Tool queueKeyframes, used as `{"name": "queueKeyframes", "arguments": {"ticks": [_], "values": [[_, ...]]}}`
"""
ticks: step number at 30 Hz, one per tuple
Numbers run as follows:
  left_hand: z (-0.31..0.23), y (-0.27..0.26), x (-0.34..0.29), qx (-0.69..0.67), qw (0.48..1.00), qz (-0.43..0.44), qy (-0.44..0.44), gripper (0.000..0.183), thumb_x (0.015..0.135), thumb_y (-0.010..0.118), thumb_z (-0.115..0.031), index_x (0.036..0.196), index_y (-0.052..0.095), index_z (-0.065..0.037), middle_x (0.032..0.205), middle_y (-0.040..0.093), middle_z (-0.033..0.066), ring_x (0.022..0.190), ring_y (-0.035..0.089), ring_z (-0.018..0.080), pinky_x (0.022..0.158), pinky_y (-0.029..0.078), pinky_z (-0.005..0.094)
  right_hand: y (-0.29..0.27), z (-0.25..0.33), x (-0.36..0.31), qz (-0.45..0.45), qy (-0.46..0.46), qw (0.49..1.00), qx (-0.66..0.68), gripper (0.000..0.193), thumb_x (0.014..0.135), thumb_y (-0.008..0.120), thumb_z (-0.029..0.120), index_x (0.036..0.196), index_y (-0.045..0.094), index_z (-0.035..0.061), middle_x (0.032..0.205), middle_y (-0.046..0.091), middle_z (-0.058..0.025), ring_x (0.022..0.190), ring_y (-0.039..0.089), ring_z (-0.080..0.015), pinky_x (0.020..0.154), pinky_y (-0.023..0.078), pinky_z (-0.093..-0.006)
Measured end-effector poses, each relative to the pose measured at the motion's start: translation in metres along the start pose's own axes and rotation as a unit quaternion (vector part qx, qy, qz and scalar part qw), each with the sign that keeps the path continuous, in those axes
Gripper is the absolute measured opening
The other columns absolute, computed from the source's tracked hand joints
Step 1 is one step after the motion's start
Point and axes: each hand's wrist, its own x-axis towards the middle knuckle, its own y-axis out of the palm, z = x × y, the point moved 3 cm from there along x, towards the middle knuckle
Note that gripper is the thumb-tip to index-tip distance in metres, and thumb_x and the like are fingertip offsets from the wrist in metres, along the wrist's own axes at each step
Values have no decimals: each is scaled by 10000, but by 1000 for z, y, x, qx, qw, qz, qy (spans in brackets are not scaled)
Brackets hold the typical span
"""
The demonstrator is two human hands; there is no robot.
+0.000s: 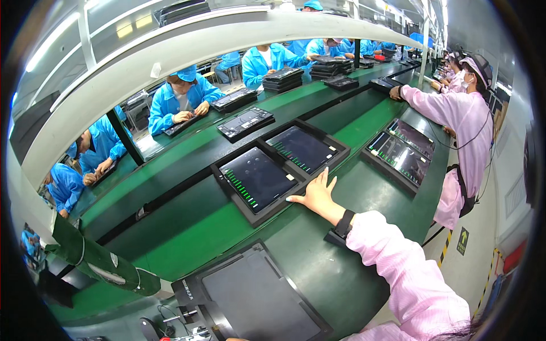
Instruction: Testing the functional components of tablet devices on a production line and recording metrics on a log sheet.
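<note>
My right hand [319, 196] reaches out over the line with fingers spread and thumb held apart. It rests at the near edge of a black two-bay tray [263, 215] and grips nothing that I can see. Two dark-screened tablets lie in the tray: a nearer tablet [259, 179] with a row of green bars on its screen, and a farther tablet [301, 149]. A black strap [343, 223] circles my right wrist. At the bottom edge, a sliver of skin [238, 339] may be my left hand; its fingers are hidden.
Nearest me lies a black fixture with a grey plate [253, 292]. A second tray of tablets [392, 165] sits to the right. Across the green line [187, 227], people in blue handle devices beside stacked trays [282, 79]. A green-wrapped post [108, 267] stands left; a person in pink [455, 113] works right.
</note>
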Motion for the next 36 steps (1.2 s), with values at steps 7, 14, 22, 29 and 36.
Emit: {"name": "queueKeyframes", "arguments": {"ticks": [7, 14, 22, 29, 36], "values": [[-7, 4, -1, -29, 998, 43, 22, 444, 960, 296, -404, 1091, 471, -18, 993, 529, 118, 954, 489, 210, 896, 355, 330, -21, -69, 0, -159, 2, 986, 41, 681, 774, 527, 562, 1044, 584, -61, 1315, 388, -260, 1299, 223, -415, 1009, 146, -628], [-3, 4, -8, -501, 842, -114, -163, 412, 952, 390, -294, 874, 513, 92, 700, 549, 195, 497, 515, 268, 505, 474, 390, -72, -213, -24, -325, 25, 924, -199, 244, 737, 624, 250, 818, 563, 28, 821, 557, -130, 818, 522, -300, 745, 393, -410], [14, 19, 0, -655, 737, -103, -128, 296, 924, 449, -169, 804, 525, 91, 626, 523, 190, 393, 471, 281, 392, 448, 409, -65, -264, -58, -260, 47, 934, -242, 286, 734, 625, 252, 897, 587, 20, 859, 540, -125, 849, 509, -282, 761, 383, -399], [-15, 19, 29, -196, 979, -30, -43, 286, 922, 453, -173, 808, 533, 77, 651, 534, 183, 444, 488, 273, 441, 453, 408, -70, -262, -54, -229, 60, 947, -218, 353, 737, 622, 330, 865, 587, 3, 876, 542, -150, 873, 514, -310, 776, 389, -415], [-32, 30, 53, 53, 996, -61, 42, 275, 919, 458, -177, 812, 540, 62, 677, 546, 176, 495, 504, 265, 489, 458, 407, -133, -339, -7, -240, 125, 958, -96, 432, 819, 514, 429, 788, 622, 12, 844, 612, -183, 852, 567, -352, 760, 427, -454]]}}
